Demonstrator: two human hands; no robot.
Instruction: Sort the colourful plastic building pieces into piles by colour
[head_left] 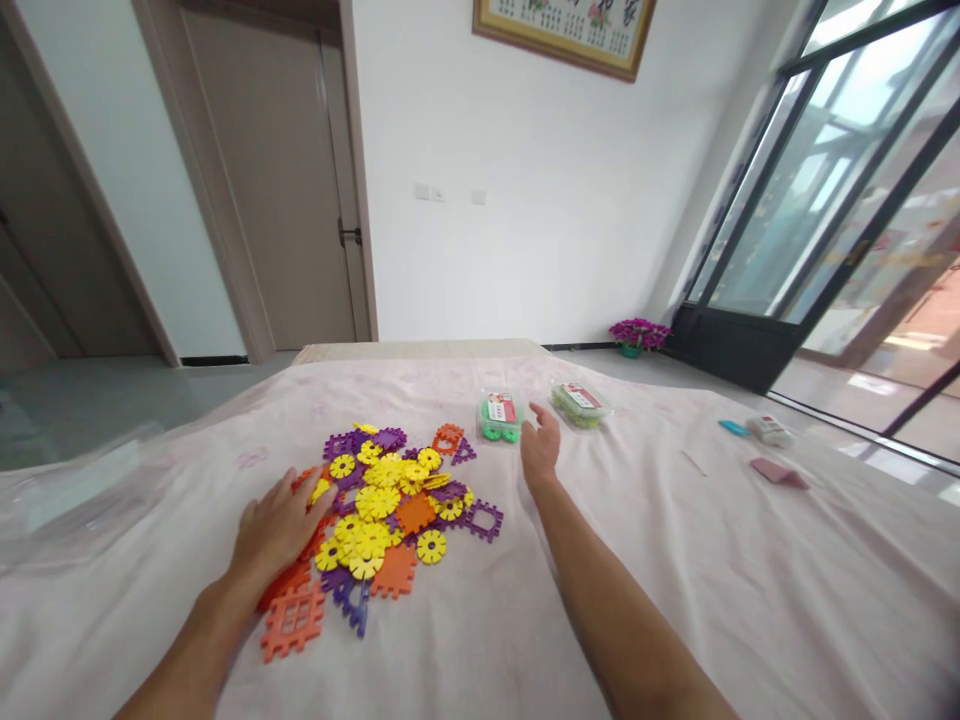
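Apparently, the step in hand is reaching: the right hand [541,450] is hovering or resting just right of the clear box of green pieces [500,407], thumb and forefinger parted, nothing showing between. Nearer and left, the left hand [271,528] is lying over the left edge of the colourful plastic pile [379,502], fingers loosely spread; whether they are gripping anything, I cannot tell. Taking the box would be calling for a leftward closing grasp.

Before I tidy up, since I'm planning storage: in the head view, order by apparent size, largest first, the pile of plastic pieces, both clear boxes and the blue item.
1. Pile of plastic pieces
2. Green-filled box and yellow-green-filled box: too alike to rank
3. Blue item
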